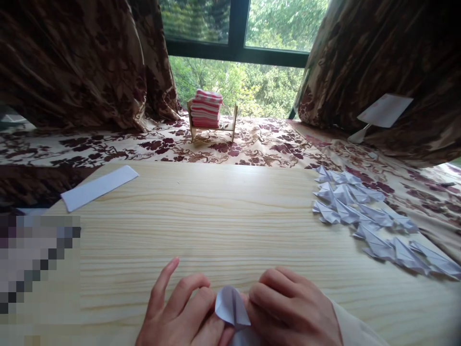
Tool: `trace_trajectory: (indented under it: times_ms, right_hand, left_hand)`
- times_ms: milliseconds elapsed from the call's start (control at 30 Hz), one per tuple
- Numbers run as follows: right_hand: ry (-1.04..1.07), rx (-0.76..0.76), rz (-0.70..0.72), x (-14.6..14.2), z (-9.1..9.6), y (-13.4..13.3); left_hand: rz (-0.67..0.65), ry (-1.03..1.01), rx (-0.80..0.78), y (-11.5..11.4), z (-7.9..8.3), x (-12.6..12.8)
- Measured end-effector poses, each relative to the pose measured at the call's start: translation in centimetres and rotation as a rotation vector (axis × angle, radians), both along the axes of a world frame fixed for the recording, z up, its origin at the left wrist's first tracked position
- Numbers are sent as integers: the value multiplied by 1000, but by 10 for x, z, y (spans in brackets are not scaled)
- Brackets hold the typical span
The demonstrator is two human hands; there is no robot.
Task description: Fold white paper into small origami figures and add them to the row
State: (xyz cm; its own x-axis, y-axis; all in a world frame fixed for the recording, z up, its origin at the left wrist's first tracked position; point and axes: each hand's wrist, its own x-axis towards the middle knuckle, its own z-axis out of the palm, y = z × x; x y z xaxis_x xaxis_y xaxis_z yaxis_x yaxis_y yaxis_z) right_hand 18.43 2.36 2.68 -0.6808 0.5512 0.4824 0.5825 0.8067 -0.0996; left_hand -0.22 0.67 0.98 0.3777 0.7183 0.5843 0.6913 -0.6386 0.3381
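Observation:
A small piece of folded white paper (pixel 232 305) is held between my two hands at the near edge of the table. My left hand (pixel 185 307) pinches it from the left, with the little finger raised and pointing away. From the right, my right hand (pixel 288 305) grips the paper with its fingers curled. The paper's upper flap is curved and has a crease down its middle. Its lower part is partly hidden by my fingers and runs out of the bottom of the view.
Several folded white paper pieces (pixel 376 240) lie in rows along the right of the wooden table (pixel 201 216). A white paper strip stack (pixel 101 187) rests at the far left. Behind, a small rack (pixel 234 122) holds folded striped cloths (pixel 206 109); a white lamp (pixel 385 110) stands right.

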Motion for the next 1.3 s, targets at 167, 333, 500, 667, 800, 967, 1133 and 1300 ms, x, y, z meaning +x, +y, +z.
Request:
trace_trajectory:
  times_ms: [167, 333, 500, 667, 800, 967, 1133, 1300]
  right_hand:
    - [-42, -40, 41, 2, 4, 5]
    - [32, -80, -36, 4, -2, 3]
    - [106, -102, -65, 1, -8, 2]
    - [144, -157, -59, 1, -11, 0]
    - [165, -166, -52, 2, -10, 0]
    - [132, -116, -79, 1, -11, -1]
    - [153, -116, -119, -1, -9, -1]
    - [200, -187, -139, -6, -9, 0]
  left_hand:
    - [-74, 75, 26, 4, -1, -5]
    - [-101, 133, 110, 6, -1, -7]
    - [-117, 121, 79, 7, 2, -7]
    - [-130, 104, 45, 16, 6, -10]
    - [-98, 112, 2, 15, 6, -11]
    - [-22, 67, -70, 7, 3, -10]
    - [31, 41, -88, 5, 8, -7]
    - [33, 43, -103, 5, 12, -6]
